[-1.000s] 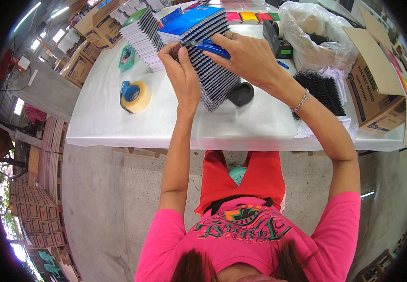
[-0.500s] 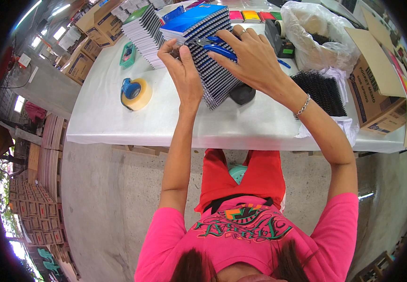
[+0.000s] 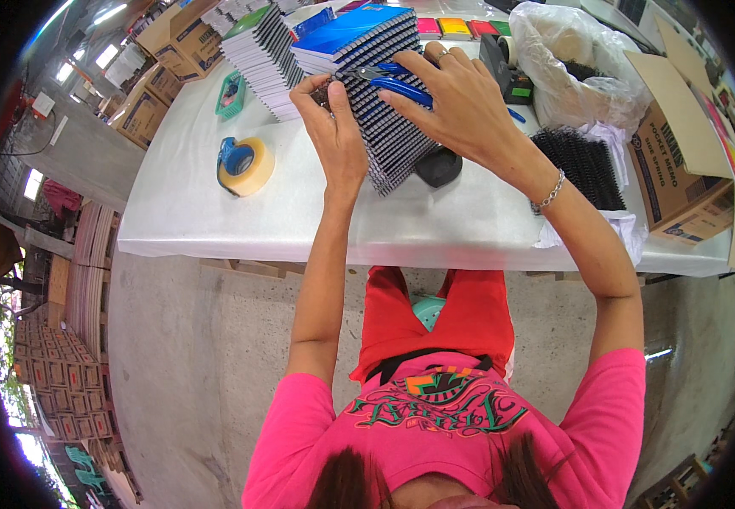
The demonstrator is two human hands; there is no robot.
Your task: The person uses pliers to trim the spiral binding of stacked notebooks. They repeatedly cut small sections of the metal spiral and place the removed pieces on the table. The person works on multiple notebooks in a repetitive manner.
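Both hands sit on a leaning stack of spiral-bound notebooks, just above frame centre on the white table. Left hand presses flat against the stack's left face, fingers extended, thumb toward the top; palm contact, not a closed grasp. Right hand lies over the stack's right side, fingers spread across the wire spines, with blue-handled pliers pinned under its fingers against the stack. Whether the fingers curl fully around the handles cannot be told.

Surroundings, clock directions from the stack:
- 12 o'clock: second notebook pile with blue cover, touching or just behind the held stack.
- 10–11 o'clock: taller grey-edged pile with green cover; beside it a green tape dispenser.
- 9 o'clock: roll of tan packing tape on blue holder, well apart.
- 4 o'clock: small black round object, just beside the stack's lower edge, partly under the right wrist.
- 3 o'clock: bundle of black binding coils on white wrapping, beyond the right forearm.
- 1–2 o'clock: clear plastic bag; open cardboard box at the table's right end.
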